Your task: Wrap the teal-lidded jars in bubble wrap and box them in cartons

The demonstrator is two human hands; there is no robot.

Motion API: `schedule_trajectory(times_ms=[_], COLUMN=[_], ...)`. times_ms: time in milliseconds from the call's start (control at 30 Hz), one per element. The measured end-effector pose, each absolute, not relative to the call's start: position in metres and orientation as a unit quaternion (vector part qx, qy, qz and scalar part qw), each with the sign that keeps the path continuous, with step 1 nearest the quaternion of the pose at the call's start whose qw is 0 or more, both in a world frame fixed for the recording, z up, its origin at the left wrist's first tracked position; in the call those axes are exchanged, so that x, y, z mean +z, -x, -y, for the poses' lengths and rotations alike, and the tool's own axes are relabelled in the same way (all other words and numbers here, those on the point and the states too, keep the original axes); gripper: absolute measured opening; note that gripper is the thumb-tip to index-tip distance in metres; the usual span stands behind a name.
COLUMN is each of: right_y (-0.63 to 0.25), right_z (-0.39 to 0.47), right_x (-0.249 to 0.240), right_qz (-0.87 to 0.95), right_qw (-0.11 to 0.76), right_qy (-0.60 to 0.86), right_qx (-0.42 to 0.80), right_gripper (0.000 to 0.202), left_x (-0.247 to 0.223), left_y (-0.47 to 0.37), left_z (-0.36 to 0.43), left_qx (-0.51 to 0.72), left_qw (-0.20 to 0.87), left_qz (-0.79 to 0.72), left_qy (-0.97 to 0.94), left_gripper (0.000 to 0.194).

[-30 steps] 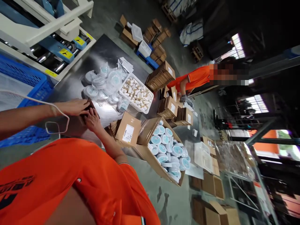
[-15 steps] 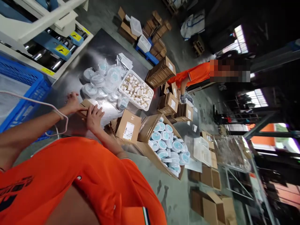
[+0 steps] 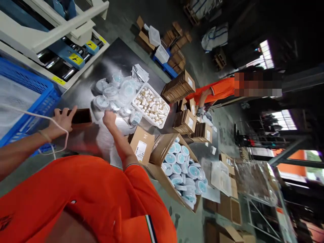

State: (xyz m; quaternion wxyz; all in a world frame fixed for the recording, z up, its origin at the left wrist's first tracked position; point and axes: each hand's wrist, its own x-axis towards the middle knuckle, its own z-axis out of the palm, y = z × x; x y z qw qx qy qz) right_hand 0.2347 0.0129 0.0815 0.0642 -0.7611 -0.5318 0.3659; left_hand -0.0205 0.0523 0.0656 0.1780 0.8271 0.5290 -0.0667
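A small cardboard box (image 3: 83,118) rests on the metal table, its dark inside showing. My left hand (image 3: 62,120) grips its left end, thumb and fingers at the box's edges. To the right of the box, my right hand (image 3: 109,118) is closed; whatever its fingers hold, if anything, is hidden. Just beyond it lie several round white-and-blue packs in clear bubble wrap (image 3: 128,88). A white basket (image 3: 166,121) beside these holds many small white-and-gold pieces (image 3: 151,106). Silvery flat packets (image 3: 139,73) lie behind.
At right stands an open carton (image 3: 158,143) of round blue-topped packs (image 3: 181,158). Stacks of flat cardboard boxes (image 3: 178,88) stand farther along the table. A blue crate (image 3: 48,87), a loose cable (image 3: 66,136) and a roller conveyor (image 3: 68,72) are at left. A co-worker (image 3: 220,91) works opposite.
Both hands were together on the box; my right hand has come off it and moved towards the wrapped packs. The box has turned, its opening now showing. The whole view has shifted slightly.
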Motion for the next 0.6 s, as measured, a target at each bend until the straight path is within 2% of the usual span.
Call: schedule_trajectory(times_ms=[167,233,333,467,600], right_y=[-0.292,-0.302,-0.311,-0.323,-0.323], right_z=[-0.108,-0.132,-0.151,-0.142,-0.066], right_x=[0.098,0.097,0.098,0.118,0.140], right_qz=[0.733,0.756,0.748,0.708,0.703], right_qw=[-0.042,-0.084,-0.113,-0.072,0.020], right_qy=[0.674,0.646,0.649,0.700,0.709], right_qx=[0.074,0.062,0.074,0.066,0.060], right_gripper=[0.060,0.063,0.059,0.061,0.072], left_x=[0.063,0.059,0.052,0.039,0.024], left_y=[0.014,0.016,0.018,0.003,-0.030], left_z=[-0.039,-0.039,-0.047,-0.063,-0.067], left_qx=[-0.036,-0.024,-0.020,0.007,0.061], left_qw=[0.144,0.139,0.150,0.200,0.258], left_qz=[-0.508,-0.499,-0.485,-0.449,-0.417], left_qy=[-0.848,-0.855,-0.862,-0.871,-0.869], left_gripper=[0.105,0.108,0.103,0.112,0.121])
